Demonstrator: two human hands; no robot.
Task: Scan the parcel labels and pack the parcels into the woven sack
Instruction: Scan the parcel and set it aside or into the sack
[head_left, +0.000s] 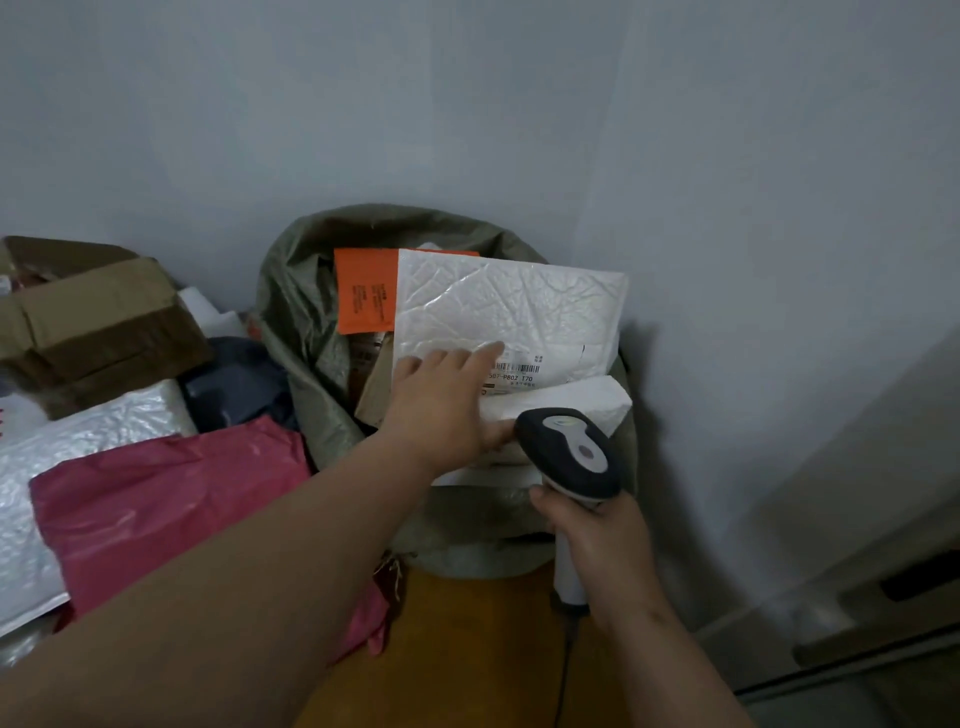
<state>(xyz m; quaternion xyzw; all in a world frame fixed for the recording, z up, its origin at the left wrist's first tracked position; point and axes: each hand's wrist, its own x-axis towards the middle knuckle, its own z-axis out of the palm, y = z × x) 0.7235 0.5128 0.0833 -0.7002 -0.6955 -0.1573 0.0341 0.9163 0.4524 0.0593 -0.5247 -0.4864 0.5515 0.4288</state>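
A green woven sack (301, 322) stands open against the wall, stuffed with parcels. On top lies a white bubble mailer (509, 306) with a barcode label at its lower edge. Behind it sits an orange parcel (363, 291), and a white parcel (566, 402) lies in front of it. My left hand (441, 410) reaches over the sack with straight fingers touching the bubble mailer near its label. My right hand (597, 535) grips the handle of a grey and black barcode scanner (571, 452), whose head points at the parcels.
To the left lies a heap of parcels: a red plastic mailer (171, 499), a silver bubble mailer (83, 431), a dark grey bag (234, 384) and a brown cardboard box (98, 322). An orange-brown surface (467, 649) lies below the sack. A pale cabinet (857, 519) stands at the right.
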